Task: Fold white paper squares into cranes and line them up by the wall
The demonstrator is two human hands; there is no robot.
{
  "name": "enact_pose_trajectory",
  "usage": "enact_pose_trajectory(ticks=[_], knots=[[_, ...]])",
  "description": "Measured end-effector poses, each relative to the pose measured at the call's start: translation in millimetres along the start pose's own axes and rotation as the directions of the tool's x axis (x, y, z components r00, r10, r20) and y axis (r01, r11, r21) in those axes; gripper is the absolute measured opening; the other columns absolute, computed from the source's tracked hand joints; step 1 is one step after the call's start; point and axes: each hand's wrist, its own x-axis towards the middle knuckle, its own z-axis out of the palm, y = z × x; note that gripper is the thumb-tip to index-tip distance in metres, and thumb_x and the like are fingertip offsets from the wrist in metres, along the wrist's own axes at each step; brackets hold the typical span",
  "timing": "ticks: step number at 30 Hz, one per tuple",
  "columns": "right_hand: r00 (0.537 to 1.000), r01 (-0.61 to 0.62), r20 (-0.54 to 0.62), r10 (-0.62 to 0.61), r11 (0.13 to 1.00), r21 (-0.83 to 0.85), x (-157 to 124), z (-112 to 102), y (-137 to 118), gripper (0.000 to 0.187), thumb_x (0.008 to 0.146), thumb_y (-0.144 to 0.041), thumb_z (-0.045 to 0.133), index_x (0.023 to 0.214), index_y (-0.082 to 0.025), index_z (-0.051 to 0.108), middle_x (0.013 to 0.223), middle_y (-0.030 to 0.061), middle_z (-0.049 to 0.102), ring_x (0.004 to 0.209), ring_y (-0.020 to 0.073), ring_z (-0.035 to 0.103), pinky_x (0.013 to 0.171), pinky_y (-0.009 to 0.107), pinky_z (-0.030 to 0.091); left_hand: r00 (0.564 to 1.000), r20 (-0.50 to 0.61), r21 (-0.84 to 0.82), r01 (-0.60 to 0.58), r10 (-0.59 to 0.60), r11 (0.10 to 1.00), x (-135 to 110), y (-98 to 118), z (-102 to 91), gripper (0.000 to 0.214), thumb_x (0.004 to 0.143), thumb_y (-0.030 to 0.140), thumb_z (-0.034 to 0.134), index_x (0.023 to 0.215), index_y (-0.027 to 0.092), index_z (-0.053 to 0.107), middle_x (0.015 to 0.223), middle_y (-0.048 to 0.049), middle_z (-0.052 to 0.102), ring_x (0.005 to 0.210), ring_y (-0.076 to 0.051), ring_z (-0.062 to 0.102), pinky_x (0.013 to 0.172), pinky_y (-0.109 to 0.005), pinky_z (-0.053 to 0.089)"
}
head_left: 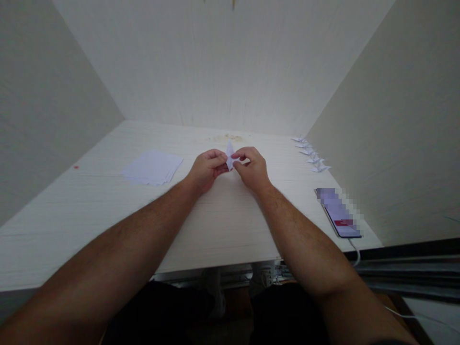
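A small piece of folded white paper [230, 154] is held upright above the middle of the table, its pointed tip facing away from me. My left hand [208, 167] is closed on its left side, thumb in front and fingers behind and below. On the right side, the thumb and index finger of my right hand [252, 167] pinch the paper's edge. The finer folds are too small to make out.
A loose stack of white paper sheets [153, 166] lies on the white table [219, 225] at left. Several folded paper cranes [312, 155] line the right wall. Nearer me rests a phone [338, 213] with a white cable [355, 251]. Walls enclose the back and both sides.
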Motion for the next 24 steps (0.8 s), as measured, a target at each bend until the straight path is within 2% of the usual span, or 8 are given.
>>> enact_pose_trajectory(ticks=[5,10,16,20,24], knots=[[1.0,0.018,0.014,-0.017,0.999,-0.029,0.2,-1.4,-0.5,0.025,0.075,-0.004,0.06,0.088,-0.023,0.071,0.092,0.0028,0.064,0.078,0.0158,0.055,0.078,0.033,0.05,0.998,0.014,0.019,-0.061,0.06,0.998,2.1,-3.2,-1.1,0.018,0.068,0.019,0.08,0.07,0.015,0.063,0.066,-0.0007,0.063,0.063,-0.01,0.059,0.065,-0.024,0.05],[0.999,0.022,0.04,-0.02,0.998,-0.051,0.0,-2.6,-5.5,0.024,0.075,-0.002,0.059,0.081,-0.024,0.069,0.087,0.0011,0.062,0.074,0.0149,0.052,0.076,0.032,0.047,0.996,-0.003,0.062,-0.088,0.089,0.994,2.7,-3.3,-0.7,0.017,0.066,0.02,0.08,0.069,0.016,0.063,0.065,-0.0007,0.062,0.06,-0.01,0.056,0.061,-0.025,0.046],[0.996,0.057,0.077,-0.053,0.997,-0.046,-0.2,-1.1,-7.6,0.018,0.076,-0.004,0.062,0.076,-0.022,0.066,0.088,0.0006,0.061,0.069,0.0125,0.049,0.071,0.03,0.045,0.998,-0.007,0.057,-0.066,0.066,0.996,1.5,-2.1,0.0,0.016,0.067,0.02,0.078,0.07,0.015,0.063,0.067,-0.0012,0.063,0.06,-0.01,0.056,0.061,-0.024,0.046],[0.993,0.086,0.082,-0.081,0.995,-0.056,-0.5,1.6,-5.2,0.017,0.08,-0.007,0.063,0.083,-0.022,0.071,0.098,0.0023,0.062,0.07,0.0116,0.049,0.069,0.029,0.046,0.997,0.006,0.04,-0.075,0.075,0.996,2.7,-2.7,-0.9,0.015,0.068,0.02,0.078,0.07,0.015,0.063,0.066,-0.0017,0.063,0.058,-0.01,0.055,0.059,-0.023,0.047],[0.992,0.1,0.084,-0.092,0.991,-0.093,-1.2,2.5,-2.9,0.018,0.082,-0.008,0.063,0.087,-0.021,0.074,0.093,0.0023,0.06,0.071,0.0117,0.05,0.07,0.029,0.046,0.998,0.0,0.02,-0.061,0.061,0.998,3.9,-2.4,-1.6,0.014,0.069,0.02,0.075,0.07,0.015,0.062,0.064,-0.0018,0.063,0.056,-0.01,0.056,0.056,-0.024,0.047]])
